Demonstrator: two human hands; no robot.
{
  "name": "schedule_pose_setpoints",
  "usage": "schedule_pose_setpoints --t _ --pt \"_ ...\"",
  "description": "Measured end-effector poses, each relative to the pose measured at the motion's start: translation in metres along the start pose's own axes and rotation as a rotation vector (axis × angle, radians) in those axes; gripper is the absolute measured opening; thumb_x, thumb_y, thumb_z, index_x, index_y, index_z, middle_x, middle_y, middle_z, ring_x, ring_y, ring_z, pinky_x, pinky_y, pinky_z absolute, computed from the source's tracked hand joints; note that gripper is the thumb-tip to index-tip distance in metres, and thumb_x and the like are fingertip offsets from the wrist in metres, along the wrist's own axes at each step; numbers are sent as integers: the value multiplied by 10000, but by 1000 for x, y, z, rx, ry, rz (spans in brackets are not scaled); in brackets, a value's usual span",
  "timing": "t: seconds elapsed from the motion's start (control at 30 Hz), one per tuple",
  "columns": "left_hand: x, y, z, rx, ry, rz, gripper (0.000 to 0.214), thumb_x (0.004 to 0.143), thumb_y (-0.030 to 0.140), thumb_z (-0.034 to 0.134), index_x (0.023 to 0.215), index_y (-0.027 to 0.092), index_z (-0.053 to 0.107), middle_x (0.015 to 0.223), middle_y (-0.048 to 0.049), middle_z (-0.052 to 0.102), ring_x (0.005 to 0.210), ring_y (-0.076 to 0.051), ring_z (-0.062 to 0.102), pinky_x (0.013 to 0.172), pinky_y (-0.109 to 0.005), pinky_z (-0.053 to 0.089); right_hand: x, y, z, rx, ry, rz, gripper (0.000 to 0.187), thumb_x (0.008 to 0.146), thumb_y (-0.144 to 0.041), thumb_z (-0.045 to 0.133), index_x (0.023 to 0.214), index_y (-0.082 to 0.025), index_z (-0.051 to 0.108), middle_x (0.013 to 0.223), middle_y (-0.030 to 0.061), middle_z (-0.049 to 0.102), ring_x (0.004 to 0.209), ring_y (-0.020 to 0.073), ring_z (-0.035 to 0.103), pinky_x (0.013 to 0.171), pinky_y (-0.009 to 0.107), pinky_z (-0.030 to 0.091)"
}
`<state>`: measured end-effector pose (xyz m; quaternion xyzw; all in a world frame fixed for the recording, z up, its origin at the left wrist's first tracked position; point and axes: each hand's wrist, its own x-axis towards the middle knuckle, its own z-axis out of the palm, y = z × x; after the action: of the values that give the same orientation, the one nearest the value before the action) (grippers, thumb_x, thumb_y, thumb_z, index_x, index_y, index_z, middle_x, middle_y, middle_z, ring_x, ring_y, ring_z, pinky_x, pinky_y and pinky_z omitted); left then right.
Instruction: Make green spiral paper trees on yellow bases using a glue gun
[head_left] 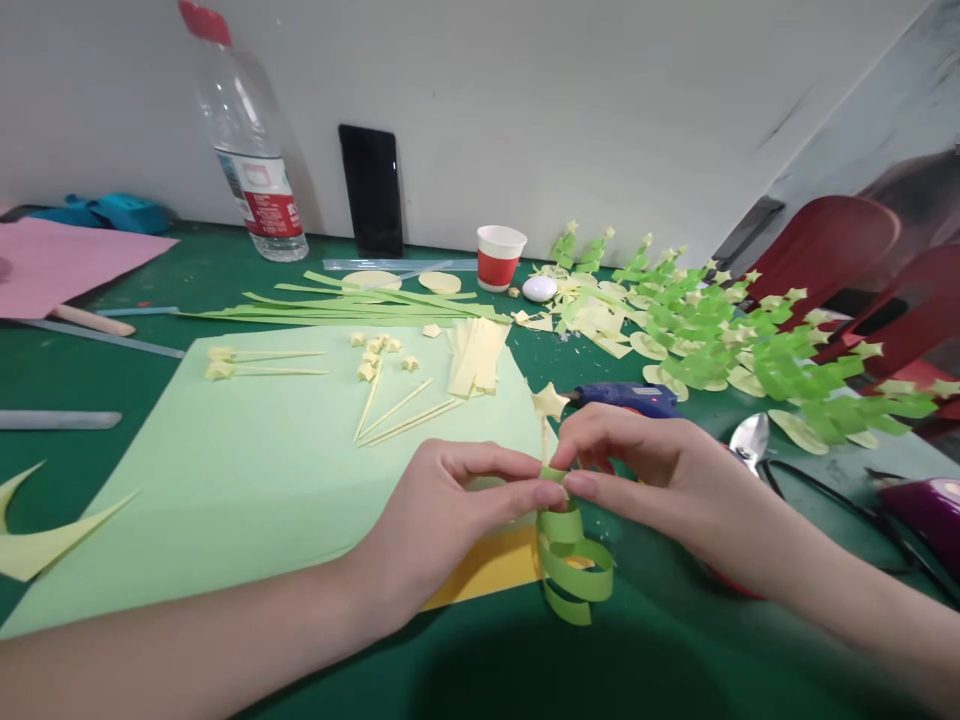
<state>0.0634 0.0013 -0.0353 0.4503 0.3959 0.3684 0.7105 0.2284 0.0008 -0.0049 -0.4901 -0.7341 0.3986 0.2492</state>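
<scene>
Head view, and both hands are together at the centre of the action, fingertips almost meeting! The left hand (450, 510) pinches thumb and forefinger on the top of a green paper curl (576, 578), and the right hand (652, 460) comes in opposite, thumb and forefinger clamped on that same top end. Up through the grip stands a thin stick (545, 440), near upright, with a pale yellow paper star (550, 401) at its head, just above the fingers. Below, the curl drops away in loose loops, in front of the edge of a yellow sheet (484, 570).

Under the left arm it's a pale green sheet (285, 470), spread over the green bench (337, 690). On it: two star-tipped sticks (262, 362) side by side, a huddle of small folded stars (371, 358), a fan of bare sticks (397, 412) and a pile of pale yellow strips (478, 355). Long green strips (330, 312) run just behind the sheet.

Just beyond the right hand lies a blue glue gun (630, 397), partly hidden, and a metal tool tip (750, 440) pokes out past the wrist. And look at the right side: a whole crowd of spiral paper trees (757, 330), star-topped, on pale round bases! Along the back, a red and white cup (500, 258), a phone (371, 190) propped on the wall, and a plastic bottle (259, 170) with a red cap.
</scene>
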Motion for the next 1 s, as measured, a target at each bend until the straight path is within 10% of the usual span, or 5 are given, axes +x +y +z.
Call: schedule_pose_setpoints --t 1.0 --pt "1 -4 -2 52 -11 104 68 612 161 688 549 175 712 610 18 543 586 -82 499 568 -193 434 4 -5 -11 -37 74 -66 162 713 -369 600 587 -268 597 650 -37 569 648 122 568 555 207 446"
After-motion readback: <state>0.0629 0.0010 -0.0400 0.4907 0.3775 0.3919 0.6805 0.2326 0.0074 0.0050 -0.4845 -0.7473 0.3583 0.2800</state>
